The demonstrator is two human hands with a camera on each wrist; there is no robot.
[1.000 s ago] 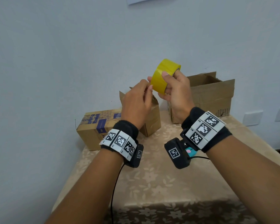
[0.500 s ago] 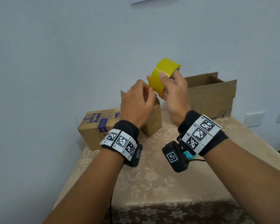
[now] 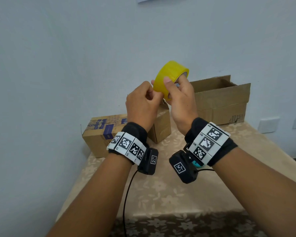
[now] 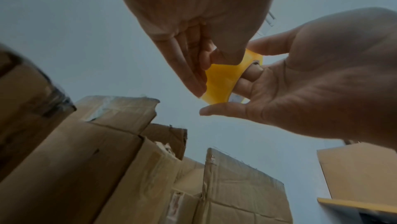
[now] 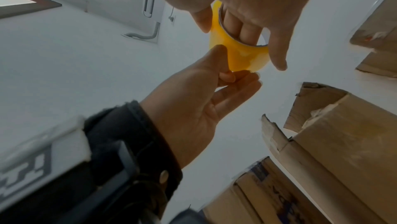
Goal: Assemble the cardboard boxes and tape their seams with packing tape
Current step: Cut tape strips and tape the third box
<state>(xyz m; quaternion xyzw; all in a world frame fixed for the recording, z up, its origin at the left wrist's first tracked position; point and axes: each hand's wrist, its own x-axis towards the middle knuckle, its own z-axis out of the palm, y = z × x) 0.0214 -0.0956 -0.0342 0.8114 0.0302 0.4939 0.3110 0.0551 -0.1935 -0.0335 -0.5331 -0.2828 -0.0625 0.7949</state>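
Observation:
A yellow tape roll (image 3: 169, 74) is held up above the table, in front of the wall. My right hand (image 3: 178, 93) grips it with fingers through the core and the thumb on the outer face; the right wrist view shows the same roll (image 5: 240, 52). My left hand (image 3: 152, 95) pinches at the roll's lower left edge with thumb and curled fingers (image 5: 227, 76). The left wrist view also shows the roll (image 4: 223, 81). Three cardboard boxes stand behind: a closed one with blue tape (image 3: 99, 132), a small one (image 3: 162, 127) partly hidden by my left hand, and an open one (image 3: 222, 100).
A beige floral tablecloth (image 3: 161, 194) covers the table, whose front edge is near me. The wall stands close behind and to the left of the boxes. Wall sockets (image 3: 268, 124) sit at the right. A black cable (image 3: 128, 189) hangs from my left wrist.
Both hands have stayed raised with the roll. My left fingertips have shifted slightly lower along the roll's edge, and the right wrist has drifted a little.

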